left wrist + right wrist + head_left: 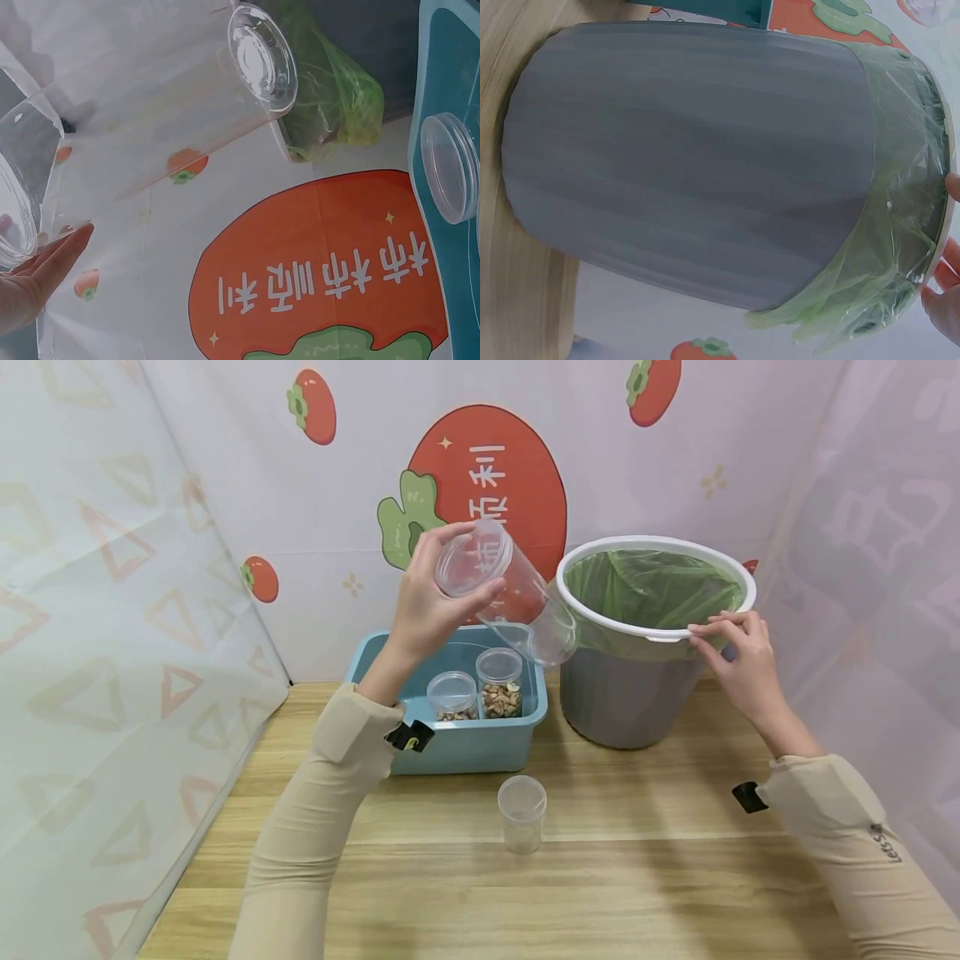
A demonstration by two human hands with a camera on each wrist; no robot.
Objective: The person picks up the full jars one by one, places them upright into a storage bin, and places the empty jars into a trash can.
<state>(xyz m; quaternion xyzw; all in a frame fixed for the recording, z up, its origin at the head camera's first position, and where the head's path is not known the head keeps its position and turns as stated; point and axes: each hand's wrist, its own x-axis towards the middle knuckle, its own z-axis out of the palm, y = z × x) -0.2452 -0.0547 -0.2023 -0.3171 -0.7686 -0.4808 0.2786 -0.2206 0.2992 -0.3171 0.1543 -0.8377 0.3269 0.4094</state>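
My left hand (423, 602) grips a tall clear plastic jar (531, 602) by its ridged end, above a blue tub and left of a trash bin. The jar slants, its other end lower and towards the bin; nothing shows inside it. In the left wrist view, the fingers (64, 255) lie against the jar wall. With thumb and fingers, my right hand (746, 664) pinches the white rim (656, 539) of the grey trash bin (626, 693), at its front right. A green bag (896, 202) lines the bin and folds over its edge.
In the blue tub (465, 747) stand a jar of cashews (501, 699) and another clear jar (452, 692) with nuts low in it. A clear plastic cup (522, 814) stands upright on the wooden table (450, 893). A printed cloth (337, 485) hangs behind.
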